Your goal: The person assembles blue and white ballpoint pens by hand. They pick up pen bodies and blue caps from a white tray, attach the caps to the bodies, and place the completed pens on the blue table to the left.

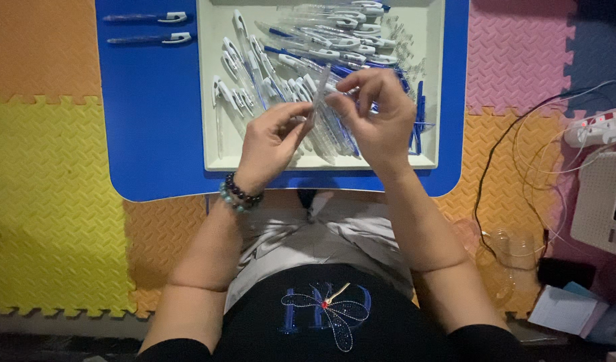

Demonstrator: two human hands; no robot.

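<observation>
Overhead, both hands meet above a cream tray (428, 80) that sits on a blue surface (153, 121). The left hand (267, 144), with a beaded bracelet (239, 196) at its wrist, has its fingers (296, 115) pinched together on the lower end of a clear pen barrel (318, 94). The right hand (381, 121) has its fingers (345, 84) closed on the same barrel higher up, so the barrel stands tilted between them, over the tray's middle. Loose pen parts (301, 47), white clips and blue-tipped tubes, fill the tray. Two assembled pens (147, 28) lie side by side on the surface, left of the tray
</observation>
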